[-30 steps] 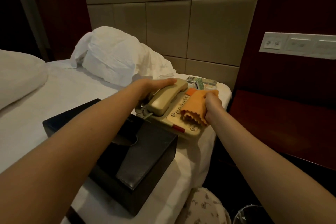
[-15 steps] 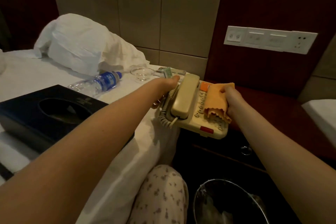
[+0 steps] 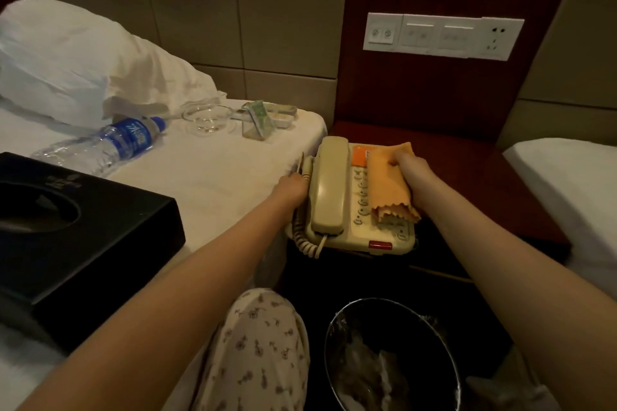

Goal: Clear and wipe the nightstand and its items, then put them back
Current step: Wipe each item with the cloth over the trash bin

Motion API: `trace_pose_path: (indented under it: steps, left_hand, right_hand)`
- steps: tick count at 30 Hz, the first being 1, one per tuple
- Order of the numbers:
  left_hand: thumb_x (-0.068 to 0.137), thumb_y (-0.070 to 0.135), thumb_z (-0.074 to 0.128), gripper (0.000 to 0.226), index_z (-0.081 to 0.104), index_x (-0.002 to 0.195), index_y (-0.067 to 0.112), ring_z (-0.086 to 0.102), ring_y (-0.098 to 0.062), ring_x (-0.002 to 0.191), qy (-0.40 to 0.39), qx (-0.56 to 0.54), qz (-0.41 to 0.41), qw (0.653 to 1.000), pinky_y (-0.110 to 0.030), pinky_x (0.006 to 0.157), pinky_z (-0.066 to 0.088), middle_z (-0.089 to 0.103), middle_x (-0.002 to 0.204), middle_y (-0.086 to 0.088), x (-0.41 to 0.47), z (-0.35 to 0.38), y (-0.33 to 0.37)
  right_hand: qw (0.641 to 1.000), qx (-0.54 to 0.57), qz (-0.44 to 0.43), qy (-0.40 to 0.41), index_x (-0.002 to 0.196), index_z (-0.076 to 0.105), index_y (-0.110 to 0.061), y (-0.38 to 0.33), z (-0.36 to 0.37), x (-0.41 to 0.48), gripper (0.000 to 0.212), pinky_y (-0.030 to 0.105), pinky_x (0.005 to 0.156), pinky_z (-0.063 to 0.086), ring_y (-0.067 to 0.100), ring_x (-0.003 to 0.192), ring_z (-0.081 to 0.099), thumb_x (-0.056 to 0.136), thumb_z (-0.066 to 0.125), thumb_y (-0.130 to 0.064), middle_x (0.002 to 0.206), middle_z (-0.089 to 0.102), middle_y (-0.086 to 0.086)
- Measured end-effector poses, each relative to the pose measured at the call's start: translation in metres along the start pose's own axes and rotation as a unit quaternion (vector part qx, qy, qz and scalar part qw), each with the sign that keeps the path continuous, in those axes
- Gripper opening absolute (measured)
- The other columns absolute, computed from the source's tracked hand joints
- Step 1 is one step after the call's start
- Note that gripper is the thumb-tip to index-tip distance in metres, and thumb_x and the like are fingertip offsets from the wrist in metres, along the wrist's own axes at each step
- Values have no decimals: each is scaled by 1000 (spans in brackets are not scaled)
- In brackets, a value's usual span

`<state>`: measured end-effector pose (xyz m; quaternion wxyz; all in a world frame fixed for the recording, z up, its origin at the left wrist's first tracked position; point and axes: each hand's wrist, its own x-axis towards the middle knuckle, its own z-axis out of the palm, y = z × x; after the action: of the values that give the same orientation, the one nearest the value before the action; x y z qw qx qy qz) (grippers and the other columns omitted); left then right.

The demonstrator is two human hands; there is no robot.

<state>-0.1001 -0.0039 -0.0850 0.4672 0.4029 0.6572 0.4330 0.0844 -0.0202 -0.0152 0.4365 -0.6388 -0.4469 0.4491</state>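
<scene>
One wide-angle camera, worn on the person's head, looks forward and steeply down along both forearms. It sits near: the left hand (image 3: 290,185) and the right hand (image 3: 412,170) with its cloth (image 3: 389,182) meet at the telephone (image 3: 329,197) mid-frame, a knee (image 3: 263,344) and bin (image 3: 334,337) directly below. It faces the padded headboard (image 3: 283,10) and switch panel (image 3: 440,35), bed (image 3: 217,170) at left, nightstand (image 3: 484,177) centre-right.

Beige corded telephone (image 3: 384,237) sitting at the front left corner of the dark nightstand (image 3: 467,170), handset (image 3: 329,183) lying in its cradle, orange cloth (image 3: 389,180) draping across its keypad
</scene>
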Motion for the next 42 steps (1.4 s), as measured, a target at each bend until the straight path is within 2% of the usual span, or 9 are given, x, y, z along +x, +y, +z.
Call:
trace_pose_path:
  steps: [5,10,13,18,21,25,30,35,42]
  left_hand:
    - [81,47,33,67,43,137,12,52,-34,119,18,-61,-16,998,-49,100,43,51,135,-16,34,10,-27]
    - [103,25,25,42,53,123,2,61,-27,86,-24,-127,-35,991,-32,79,46,63,101,-16,-47,0,12]
    - [103,25,26,42,54,123,0,57,-33,111,-39,-143,-44,988,-33,82,46,61,120,-20,-49,0,11]
    - [103,30,28,42,56,119,3,58,-24,76,-78,-208,-74,972,-36,83,49,64,89,-13,-40,-1,6]
    - [103,35,28,45,54,123,5,61,-29,95,-98,-232,-99,963,-37,82,49,63,112,-16,-36,-3,5]
    - [102,38,28,46,52,125,6,58,-33,107,-113,-261,-109,952,-42,89,50,60,123,-19,-32,-3,4]
    - [102,34,29,44,54,123,5,59,-30,81,-108,-267,-96,953,-41,82,49,63,93,-16,-35,-2,6]
    - [103,35,28,46,51,132,8,53,-34,119,-121,-263,-98,952,-42,85,45,57,129,-18,-51,-5,13]
    - [104,32,22,47,46,136,6,56,-32,114,-93,-211,-76,970,-33,81,43,58,125,-19,-62,-7,19]
  right_hand:
    - [997,-79,-12,2,132,42,-5,-3,-2,9,45,41,93,44,32,109,54,94,43,-28,109,54,13]
    - [986,-162,-10,32,135,37,-4,-14,-1,17,44,40,90,45,32,111,55,97,40,-25,124,53,15]
    - [967,-208,-101,107,140,30,-6,-33,9,17,43,39,92,44,33,118,51,100,36,-20,133,47,17]
    - [900,-301,-311,48,131,39,-12,-60,53,2,37,33,85,45,29,109,55,95,41,-6,120,55,14]
    - [833,-426,-352,-31,115,56,-17,-48,79,10,25,39,83,48,27,100,58,92,48,-11,108,62,9]
    - [841,-410,-352,-38,113,63,-19,-39,84,12,26,30,73,39,21,98,57,91,51,-13,109,65,4]
    - [825,-400,-393,-74,113,63,-15,-24,67,-17,27,28,77,38,21,101,57,89,54,-10,110,65,5]
    - [807,-390,-434,-89,111,64,-13,-9,55,-48,29,23,66,27,22,100,54,85,54,-5,102,62,1]
    - [801,-382,-432,-162,125,58,-14,24,20,-96,45,16,105,17,9,135,31,81,59,-3,139,50,3]
